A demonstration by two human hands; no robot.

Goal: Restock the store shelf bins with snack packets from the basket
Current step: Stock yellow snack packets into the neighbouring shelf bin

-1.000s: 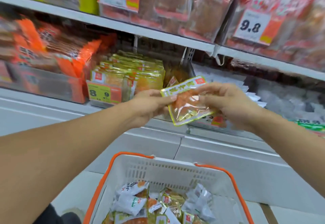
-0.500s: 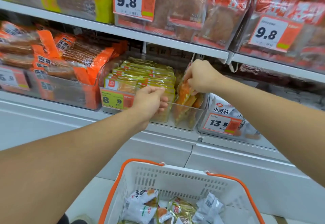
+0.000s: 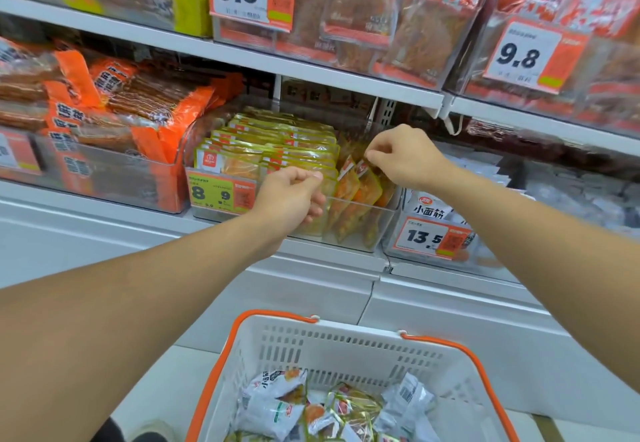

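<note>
A clear shelf bin holds stacked yellow-green snack packets on its left side and several upright orange-yellow packets on its right. My right hand reaches into the right side and pinches the top of one upright snack packet. My left hand hovers at the bin's front rim with curled fingers, and nothing shows in them. Below, the white basket with orange handles holds several white and yellow packets.
A bin of orange packets sits to the left. To the right is a bin of white packets with a 13.5 tag. An 8.9 tag hangs on the middle bin. The upper shelf overhangs closely, with 9.8 tags.
A second ago both hands held one packet in front of the shelf. The right hand has since carried it into the bin's right side, and the left hand let go and moved to the bin's front.
</note>
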